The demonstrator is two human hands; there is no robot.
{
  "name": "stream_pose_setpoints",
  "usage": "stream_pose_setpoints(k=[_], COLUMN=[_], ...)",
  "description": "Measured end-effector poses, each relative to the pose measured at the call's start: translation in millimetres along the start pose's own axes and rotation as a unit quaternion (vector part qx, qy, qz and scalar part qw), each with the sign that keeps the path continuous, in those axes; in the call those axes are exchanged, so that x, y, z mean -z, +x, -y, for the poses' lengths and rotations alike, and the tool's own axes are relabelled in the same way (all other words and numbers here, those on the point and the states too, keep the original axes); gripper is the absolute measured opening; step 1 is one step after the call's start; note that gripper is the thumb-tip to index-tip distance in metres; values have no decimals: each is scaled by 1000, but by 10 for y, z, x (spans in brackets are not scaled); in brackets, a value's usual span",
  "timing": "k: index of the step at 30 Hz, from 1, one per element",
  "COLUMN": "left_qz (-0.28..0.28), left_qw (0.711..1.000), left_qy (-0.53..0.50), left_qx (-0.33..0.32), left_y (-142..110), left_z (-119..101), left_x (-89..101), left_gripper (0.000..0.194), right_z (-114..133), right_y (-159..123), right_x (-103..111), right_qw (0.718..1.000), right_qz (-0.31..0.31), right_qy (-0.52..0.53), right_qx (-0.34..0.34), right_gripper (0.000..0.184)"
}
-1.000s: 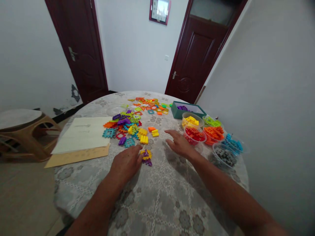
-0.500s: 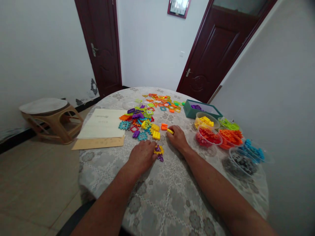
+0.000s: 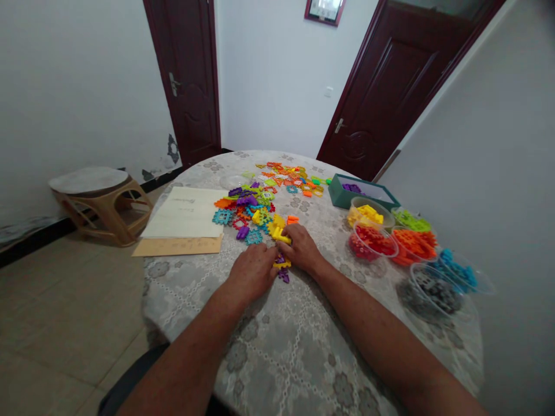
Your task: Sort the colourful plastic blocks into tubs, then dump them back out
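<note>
Left of the multicoloured plastic heap (image 3: 247, 200) lies a flat cream paper sheet (image 3: 186, 216); behind the heap, scattered mostly orange plastic tiles (image 3: 281, 171); to its right, a round clear plastic tub (image 3: 369, 256) holding red plastic pieces (image 3: 373, 238).

"How's the light on my feed?"
"Soft and a little dim; I can't place its source. A faint shadow lies on the surface (image 3: 295, 358) along the forearm (image 3: 359, 312) behind the right hand (image 3: 302, 249)."
"Any glare?"
"I get a pale patch on the framed picture (image 3: 325, 10), far beyond that hand."
"Sharpness?"
"Small pieces (image 3: 254, 237) near the left hand (image 3: 254, 268) look soft to me; farther ahead, doors (image 3: 381, 104) lean outward with lens distortion."
</note>
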State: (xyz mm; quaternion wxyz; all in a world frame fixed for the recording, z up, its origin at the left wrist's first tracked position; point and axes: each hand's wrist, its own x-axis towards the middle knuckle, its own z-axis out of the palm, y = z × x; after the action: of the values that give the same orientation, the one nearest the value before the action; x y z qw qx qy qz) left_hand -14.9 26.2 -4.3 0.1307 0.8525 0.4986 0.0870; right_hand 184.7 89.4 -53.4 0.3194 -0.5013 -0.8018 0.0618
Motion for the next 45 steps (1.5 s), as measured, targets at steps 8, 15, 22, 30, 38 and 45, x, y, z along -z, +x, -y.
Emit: stream_pose_setpoints(k=[8,15,22,30,38,45], left_qz=[-6,-53,-101,-101,-104,-94], left_qw=[999,989,966,949,963,982], left_qy=[-29,-73,-204,-284,-230,-133], left_qx=[31,115,120,96,93,99], left_y=[-37,10,70,137,115,77], left_z=[22,87,155,239,140,115], left_x=[133,131,137,80,107,132], left_gripper=[25,28,29,32,46,39], right_z=[61,7,7,319,292,-581], right_y=[-26,-6,23,25,157,455], right_x=[25,52,104,68,634,1791], right_qw=[996,968,871,822,920,958], right_qz=[-13,-47,-99,31,15,-125], right_qy=[89,200,437,544,356,23], right_qx=[-27,-141,-201,-165,-165,-256], right_gripper=[50,34,39,39,45,49])
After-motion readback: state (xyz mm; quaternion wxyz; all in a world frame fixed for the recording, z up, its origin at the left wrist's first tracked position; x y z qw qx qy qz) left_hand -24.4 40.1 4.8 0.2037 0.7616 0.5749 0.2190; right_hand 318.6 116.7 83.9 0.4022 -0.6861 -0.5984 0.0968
